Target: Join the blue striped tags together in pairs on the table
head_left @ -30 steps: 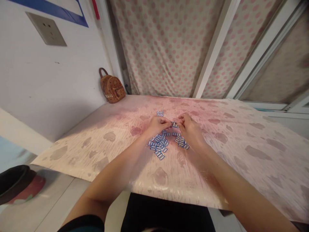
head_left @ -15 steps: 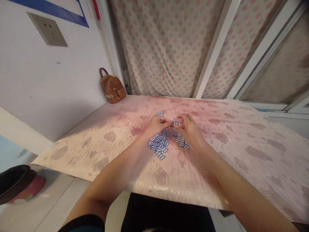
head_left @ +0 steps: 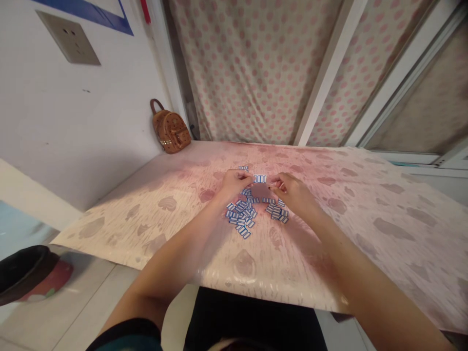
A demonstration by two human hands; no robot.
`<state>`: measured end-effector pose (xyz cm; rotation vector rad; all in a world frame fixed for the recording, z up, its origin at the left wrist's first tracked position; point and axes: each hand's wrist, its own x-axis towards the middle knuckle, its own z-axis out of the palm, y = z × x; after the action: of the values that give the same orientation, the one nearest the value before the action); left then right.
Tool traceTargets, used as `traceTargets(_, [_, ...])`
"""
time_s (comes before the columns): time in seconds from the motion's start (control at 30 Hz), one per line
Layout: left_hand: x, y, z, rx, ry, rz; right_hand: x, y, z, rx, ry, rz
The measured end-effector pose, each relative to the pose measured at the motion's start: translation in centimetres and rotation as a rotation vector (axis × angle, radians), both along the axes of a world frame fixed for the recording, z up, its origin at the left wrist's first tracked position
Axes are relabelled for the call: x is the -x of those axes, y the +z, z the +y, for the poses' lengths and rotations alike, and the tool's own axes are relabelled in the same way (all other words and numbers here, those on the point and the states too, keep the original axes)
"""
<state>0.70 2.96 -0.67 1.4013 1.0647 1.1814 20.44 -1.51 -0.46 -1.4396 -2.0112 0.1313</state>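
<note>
A short strip of white blue-edged labels (head_left: 260, 179) is raised between my hands, its left end at the pinched fingertips of my left hand (head_left: 235, 182). To the right, my right hand (head_left: 292, 191) has its thumb and fingers drawn together, a small gap from the strip. Whatever lies in that pinch is too small to make out. Below my left hand spreads a loose pile of similar label strips (head_left: 241, 214). A smaller heap of strips (head_left: 277, 212) lies below my right hand, and another strip (head_left: 243, 167) lies beyond my left hand.
A patterned pink and cream tablecloth (head_left: 190, 229) covers the table. At the far left corner a small brown backpack (head_left: 171, 130) leans by the wall. A dotted curtain (head_left: 248, 73) hangs behind the table, and a dark-rimmed bin (head_left: 44, 280) stands on the floor at left.
My hands have moved apart from each other. The strip between them has shifted slightly left and up, away from my right fingertips.
</note>
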Motion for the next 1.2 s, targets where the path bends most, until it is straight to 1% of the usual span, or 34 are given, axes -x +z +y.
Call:
traceTargets(0.13, [0.3, -0.4, 0.5, -0.031, 0.027, 0.039, -0.9, -0.5, 0.3, 0.268, 0.041, -0.231])
traceTargets(0.17, [0.3, -0.4, 0.5, -0.037, 0.027, 0.047, -1.0, -0.5, 0.2, 0.319, 0.056, -0.268])
traceTargets(0.23, [0.3, -0.4, 0.5, -0.042, 0.024, 0.062, -0.8, -0.6, -0.1, 0.368, 0.057, -0.309])
traceTargets(0.33, [0.3, -0.2, 0.4, -0.031, 0.024, 0.074, -0.5, -0.3, -0.5, 0.391, 0.001, -0.338])
traceTargets(0.4, [0.2, -0.2, 0.4, -0.030, 0.027, 0.079, -0.4, -0.1, -0.7, 0.396, -0.005, -0.351])
traceTargets(0.6, [0.1, -0.7, 0.6, -0.045, 0.026, 0.107, -0.6, -0.9, -0.3, 0.321, 0.102, -0.287])
traceTargets(0.73, [0.2, -1.0, 0.8, -0.077, 0.016, 0.132, -0.4, -1.3, -0.2, 0.350, 0.111, -0.244])
traceTargets(0.87, [0.3, -1.1, 0.9, -0.099, 0.007, 0.152, 0.2, -1.0, -0.5, 0.374, 0.130, -0.216])
traceTargets(1.0, [0.2, -1.0, 0.7, -0.094, 0.007, 0.131, 0.6, -0.9, -0.5, 0.404, 0.128, -0.168])
traceTargets(1.1, [0.1, -0.7, 0.6, -0.083, 0.010, 0.125, 0.7, -1.2, -0.2, 0.391, 0.155, -0.146])
traceTargets(1.2, [0.1, -0.7, 0.5, -0.070, 0.013, 0.127, 0.7, -1.7, 0.0, 0.348, 0.177, -0.136])
